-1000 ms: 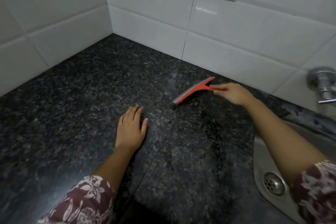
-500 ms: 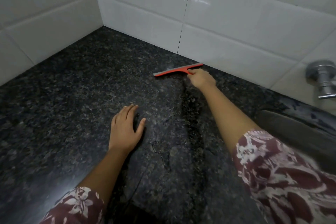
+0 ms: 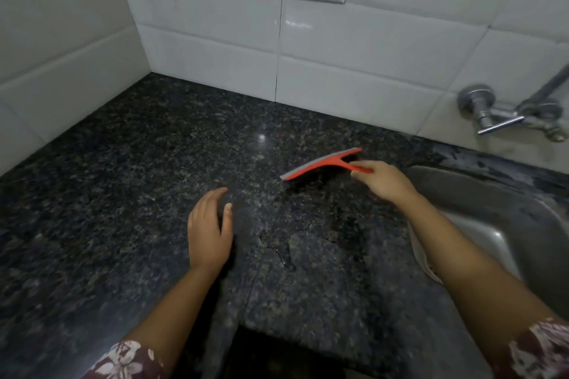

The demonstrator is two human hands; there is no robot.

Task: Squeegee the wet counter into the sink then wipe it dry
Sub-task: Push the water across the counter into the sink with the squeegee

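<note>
Her right hand (image 3: 386, 183) grips the red squeegee (image 3: 321, 163) on the counter (image 3: 123, 194) near the sink (image 3: 492, 224), while her left hand (image 3: 209, 231) hangs relaxed, fingers loose.

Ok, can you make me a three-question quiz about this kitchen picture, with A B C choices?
1. Where is the sink from the squeegee? A. on its left B. on its right C. up on the wall
2. What colour is the squeegee's handle? A. blue B. green C. orange-red
3. What is the left hand doing? A. holding nothing, fingers relaxed B. gripping a cloth C. gripping the squeegee

Answers: 1 B, it lies at the counter's right end. 2 C, the handle in the right hand is orange-red. 3 A, it is open over the counter.
</note>
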